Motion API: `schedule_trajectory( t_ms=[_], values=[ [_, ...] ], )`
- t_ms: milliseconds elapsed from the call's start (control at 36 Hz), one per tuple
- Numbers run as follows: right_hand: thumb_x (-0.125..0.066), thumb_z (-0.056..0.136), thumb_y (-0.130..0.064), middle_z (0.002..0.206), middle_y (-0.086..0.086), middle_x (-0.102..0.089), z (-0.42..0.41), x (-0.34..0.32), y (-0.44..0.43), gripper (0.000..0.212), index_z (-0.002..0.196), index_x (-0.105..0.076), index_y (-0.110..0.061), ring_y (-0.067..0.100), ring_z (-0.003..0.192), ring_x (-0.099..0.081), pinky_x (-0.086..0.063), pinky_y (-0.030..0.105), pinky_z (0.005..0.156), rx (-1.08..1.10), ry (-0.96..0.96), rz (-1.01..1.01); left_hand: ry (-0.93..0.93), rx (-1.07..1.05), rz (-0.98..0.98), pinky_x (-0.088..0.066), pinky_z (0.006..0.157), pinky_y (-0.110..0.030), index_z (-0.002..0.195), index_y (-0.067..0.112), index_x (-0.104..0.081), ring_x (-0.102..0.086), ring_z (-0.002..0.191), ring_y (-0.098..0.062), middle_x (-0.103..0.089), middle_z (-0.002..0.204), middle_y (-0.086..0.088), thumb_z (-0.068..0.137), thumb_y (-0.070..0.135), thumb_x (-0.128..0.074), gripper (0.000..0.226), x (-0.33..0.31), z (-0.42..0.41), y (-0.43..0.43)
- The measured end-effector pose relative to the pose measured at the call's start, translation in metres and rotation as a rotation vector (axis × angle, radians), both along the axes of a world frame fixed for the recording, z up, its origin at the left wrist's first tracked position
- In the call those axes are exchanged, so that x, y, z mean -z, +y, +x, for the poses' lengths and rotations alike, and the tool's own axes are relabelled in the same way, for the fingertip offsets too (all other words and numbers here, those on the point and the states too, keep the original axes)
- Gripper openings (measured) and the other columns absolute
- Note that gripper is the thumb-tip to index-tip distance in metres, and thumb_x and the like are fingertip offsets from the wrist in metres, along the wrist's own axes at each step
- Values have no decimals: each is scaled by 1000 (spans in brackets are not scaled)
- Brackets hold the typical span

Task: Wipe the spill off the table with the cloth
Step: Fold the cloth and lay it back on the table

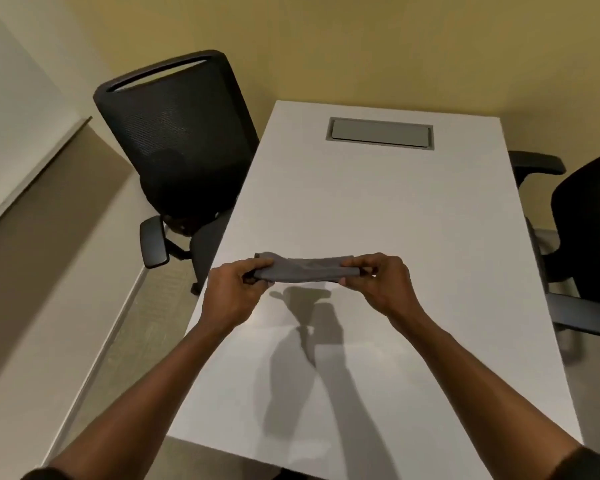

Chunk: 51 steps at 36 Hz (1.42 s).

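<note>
A folded grey cloth (307,270) is stretched flat between both hands, held above the white table (378,202). My left hand (236,285) pinches its left end and my right hand (381,277) pinches its right end. The cloth's shadow falls on the tabletop just below it. I cannot make out any spill on the white surface.
A grey cable hatch (380,133) is set into the table's far end. A black mesh office chair (181,154) stands at the table's left side, and another black chair (586,230) stands at the right. The wall runs close behind the table.
</note>
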State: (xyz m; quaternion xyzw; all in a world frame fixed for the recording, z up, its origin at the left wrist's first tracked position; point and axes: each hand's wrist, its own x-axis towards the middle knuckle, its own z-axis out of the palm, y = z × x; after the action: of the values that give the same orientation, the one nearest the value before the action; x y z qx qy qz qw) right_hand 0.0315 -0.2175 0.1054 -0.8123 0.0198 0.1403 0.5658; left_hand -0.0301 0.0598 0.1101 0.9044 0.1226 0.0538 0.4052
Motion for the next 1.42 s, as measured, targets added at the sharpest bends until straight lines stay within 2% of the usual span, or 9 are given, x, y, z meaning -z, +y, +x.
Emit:
schedule_trajectory(
  t_ms=[194, 361, 528, 667, 861, 944, 1028, 1222, 1417],
  values=[
    [-91, 82, -10, 105, -4, -78, 67, 24, 46, 24, 105, -88, -17, 0, 94, -73, -54, 6, 78, 133, -193, -26, -205, 68, 164, -54, 82, 1, 130, 10, -86, -82, 89, -16, -89, 113, -11, 96, 3, -88, 35, 8, 74, 38],
    [-85, 84, 6, 107, 4, -74, 83, 67, 77, 27, 107, -86, -8, 9, 96, -75, -63, 22, 86, 137, -225, -44, -179, 67, 218, -69, 72, -46, 129, 13, -87, -85, 75, -31, -89, 115, -12, 94, 7, -92, 36, 47, 91, 62],
    [-74, 83, 12, 103, 16, -74, 49, 143, 104, 25, 100, -85, -3, 33, 98, -75, -64, 50, 88, -12, -97, -207, 187, 114, 400, -60, 84, -33, 134, 33, -85, -84, 109, -29, -86, 129, 0, 104, 30, -82, 30, 114, 70, 84],
    [-72, 87, -3, 116, 7, -69, 22, 174, 120, 25, 108, -84, -12, 26, 107, -71, -53, 24, 88, -235, 24, -411, 367, 172, 496, -64, 93, -39, 140, 31, -82, -80, 119, -31, -82, 140, -1, 108, 11, -71, 40, 154, 49, 104],
    [-66, 96, -30, 145, 7, -51, 20, 170, 124, 41, 135, -59, -17, 29, 132, -52, -61, 46, 90, -274, -106, -636, 319, 143, 538, -68, 93, -55, 117, 10, -89, -68, 138, -39, -68, 156, -14, 93, 4, -86, 25, 161, 56, 112],
    [-72, 98, -37, 163, 13, -40, 27, 175, 130, 64, 152, -43, -22, 34, 140, -51, -61, 48, 96, -346, -172, -640, 320, 396, 585, -60, 112, -49, 150, 7, -70, -58, 153, -38, -54, 170, -13, 95, 10, -85, 57, 163, 73, 104],
    [-72, 99, -50, 179, 20, -14, 34, 189, 139, 90, 169, -23, -21, 40, 161, -29, -48, 53, 120, -473, -159, -752, 417, 549, 569, -16, 142, -42, 181, 12, -19, -6, 179, -30, -5, 192, -5, 113, 45, -65, 89, 179, 86, 101],
    [-57, 105, -58, 179, 22, 16, 45, 212, 138, 105, 170, 4, -3, 40, 168, 10, -12, 51, 138, -596, -102, -938, 501, 793, 704, 4, 145, -45, 179, 12, 19, 22, 176, -28, 29, 187, -7, 107, 73, -54, 119, 199, 121, 118],
    [-53, 104, -62, 178, 21, 21, 54, 206, 141, 109, 169, 11, -2, 42, 167, 11, -13, 53, 137, -634, -64, -978, 568, 879, 740, 13, 140, -45, 173, 9, 31, 34, 170, -33, 47, 173, -9, 95, 80, -68, 145, 200, 138, 124]
  ],
)
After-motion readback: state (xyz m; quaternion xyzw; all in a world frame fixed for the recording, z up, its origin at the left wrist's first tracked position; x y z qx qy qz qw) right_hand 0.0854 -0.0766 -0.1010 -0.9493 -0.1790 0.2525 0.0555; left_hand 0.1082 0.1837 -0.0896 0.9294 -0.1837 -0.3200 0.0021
